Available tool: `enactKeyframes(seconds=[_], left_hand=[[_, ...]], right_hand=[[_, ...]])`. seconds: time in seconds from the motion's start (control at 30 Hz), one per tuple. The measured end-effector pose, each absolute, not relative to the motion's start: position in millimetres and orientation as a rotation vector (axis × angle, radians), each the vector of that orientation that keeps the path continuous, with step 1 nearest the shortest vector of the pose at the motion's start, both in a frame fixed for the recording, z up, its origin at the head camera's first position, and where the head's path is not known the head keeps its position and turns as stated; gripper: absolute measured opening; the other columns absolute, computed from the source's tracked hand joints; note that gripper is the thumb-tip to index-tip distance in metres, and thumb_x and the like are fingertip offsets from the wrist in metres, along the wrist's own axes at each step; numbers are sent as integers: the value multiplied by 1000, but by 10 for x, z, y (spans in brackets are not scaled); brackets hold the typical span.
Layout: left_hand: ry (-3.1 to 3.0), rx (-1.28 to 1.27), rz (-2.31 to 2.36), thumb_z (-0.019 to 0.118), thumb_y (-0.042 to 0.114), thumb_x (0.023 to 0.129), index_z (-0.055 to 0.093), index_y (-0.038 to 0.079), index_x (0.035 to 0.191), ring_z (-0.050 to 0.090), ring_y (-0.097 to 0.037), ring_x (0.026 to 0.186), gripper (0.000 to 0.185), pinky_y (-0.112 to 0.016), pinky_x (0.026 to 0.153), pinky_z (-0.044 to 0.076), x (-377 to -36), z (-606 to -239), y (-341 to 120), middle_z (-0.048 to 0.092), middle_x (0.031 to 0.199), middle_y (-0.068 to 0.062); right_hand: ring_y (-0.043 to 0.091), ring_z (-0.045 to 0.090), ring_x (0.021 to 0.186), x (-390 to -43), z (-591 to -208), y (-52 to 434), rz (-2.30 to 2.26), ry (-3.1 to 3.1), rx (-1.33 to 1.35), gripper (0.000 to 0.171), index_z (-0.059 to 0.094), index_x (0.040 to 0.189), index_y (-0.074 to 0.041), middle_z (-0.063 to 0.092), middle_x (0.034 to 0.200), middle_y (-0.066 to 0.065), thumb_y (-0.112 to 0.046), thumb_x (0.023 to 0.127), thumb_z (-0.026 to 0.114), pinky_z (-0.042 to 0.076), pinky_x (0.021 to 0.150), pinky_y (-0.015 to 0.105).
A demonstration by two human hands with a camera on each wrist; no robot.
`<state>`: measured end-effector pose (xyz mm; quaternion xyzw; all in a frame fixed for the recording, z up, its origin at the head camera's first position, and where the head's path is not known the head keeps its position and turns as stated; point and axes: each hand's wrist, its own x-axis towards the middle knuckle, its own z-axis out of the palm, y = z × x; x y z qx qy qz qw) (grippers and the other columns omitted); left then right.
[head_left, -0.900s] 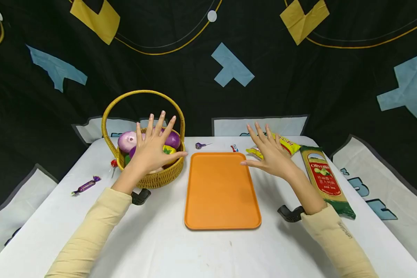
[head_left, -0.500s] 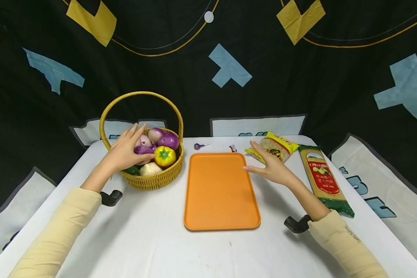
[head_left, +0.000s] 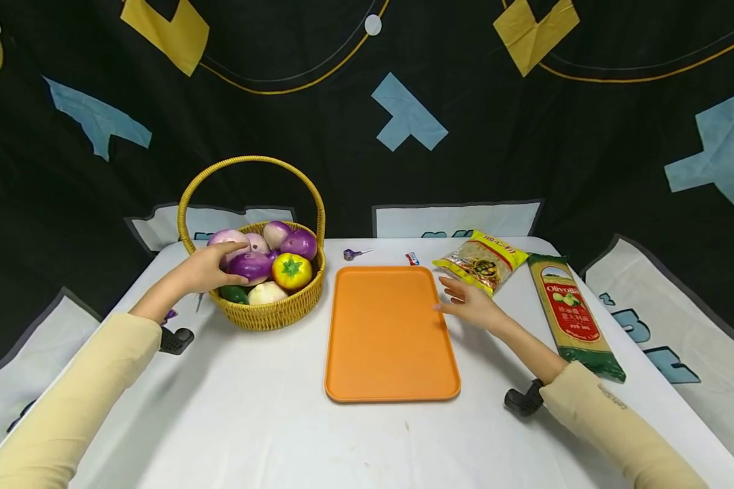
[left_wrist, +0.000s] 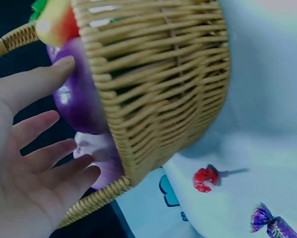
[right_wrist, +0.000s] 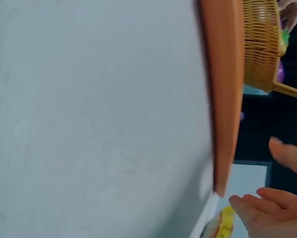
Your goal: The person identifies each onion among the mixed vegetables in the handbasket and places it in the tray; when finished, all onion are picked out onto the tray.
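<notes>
My left hand [head_left: 206,268] is at the left rim of a yellow wicker basket [head_left: 275,316], palm facing the vegetables, fingers loosely bent and spread. In the left wrist view its thumb overlaps a glossy round purple vegetable [left_wrist: 81,99], and the fingertips sit right by a paler purple one [left_wrist: 101,153]. A yellow pepper [head_left: 291,272], a white bulb [head_left: 266,293] and a dark green vegetable [head_left: 234,293] share the basket. Over the right edge of an orange tray [head_left: 391,333] hovers my right hand [head_left: 476,307], thumb apart from the fingers, nothing between them.
Behind the right hand lies a yellow noodle packet [head_left: 483,261]; right of it is a green pasta bag [head_left: 571,312]. A purple lollipop [head_left: 350,255] and a small wrapped candy [head_left: 412,259] lie behind the tray. Left of the basket are a red lollipop [left_wrist: 205,179] and a purple-wrapped candy [left_wrist: 275,225].
My left hand has come down and left from over the basket to its left side, beside the purple vegetables. The right hand has lowered slightly, its fingers now less spread.
</notes>
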<state>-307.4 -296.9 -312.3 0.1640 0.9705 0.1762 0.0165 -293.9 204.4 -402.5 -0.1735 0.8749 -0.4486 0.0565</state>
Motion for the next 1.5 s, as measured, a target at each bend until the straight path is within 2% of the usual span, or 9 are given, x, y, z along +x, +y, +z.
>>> enactKeyframes(seconds=[0.1, 0.23, 0.53, 0.77, 1.07, 1.37, 1.5], left_hand=[[3026, 510, 534, 72, 26, 87, 39, 0, 144, 38, -55, 125, 71, -67, 99, 33, -3108, -3146, -2978, 41, 139, -34], [3017, 518, 531, 73, 29, 86, 40, 0, 144, 38, -55, 124, 72, -67, 100, 32, -3142, -3187, -2975, 43, 137, -34], [3031, 531, 560, 74, 26, 86, 43, -2, 141, 40, -54, 124, 70, -65, 99, 34, -3091, -3203, -2975, 44, 136, -34], [3068, 511, 631, 71, 22, 88, 39, -4, 142, 41, -54, 122, 68, -63, 97, 38, -2961, -3049, -2906, 43, 136, -34], [3224, 446, 781, 68, 36, 90, 39, 2, 144, 46, -49, 117, 70, -60, 91, 46, -2802, -2898, -2652, 42, 136, -31], [3262, 661, 964, 74, 35, 85, 47, 9, 140, 52, -40, 114, 66, -53, 89, 50, -2788, -2855, -2136, 49, 130, -22], [3214, 764, 949, 73, 39, 85, 49, 9, 138, 54, -37, 112, 66, -50, 94, 48, -2842, -2869, -1860, 52, 128, -20]], right_hand=[[42, 46, 127, -2967, -4082, 2044, -1372, 2649, -500, 60, 38, 142, 10, 42, 142, 27, -9, 92, 65, 40, 103, 47], [39, 51, 122, -2986, -4128, 2038, -1367, 2611, -455, 52, 43, 139, 9, 48, 137, 27, -2, 92, 61, 47, 97, 40], [38, 53, 120, -3003, -4135, 2011, -1349, 2573, -457, 49, 46, 136, 10, 51, 133, 27, 7, 90, 59, 49, 94, 37], [37, 55, 119, -3042, -4140, 2029, -1305, 2583, -423, 50, 47, 137, 6, 52, 134, 25, 5, 89, 61, 49, 94, 36], [37, 56, 117, -3073, -4038, 2013, -1144, 2617, -474, 51, 48, 136, 9, 55, 130, 26, 1, 88, 65, 51, 91, 38], [33, 61, 111, -3091, -3971, 2007, -998, 2693, -498, 56, 52, 132, 8, 61, 123, 23, -11, 85, 74, 51, 91, 40], [31, 63, 107, -3087, -3970, 2011, -1005, 2706, -472, 55, 55, 130, 6, 64, 119, 22, -12, 83, 76, 52, 90, 40]])
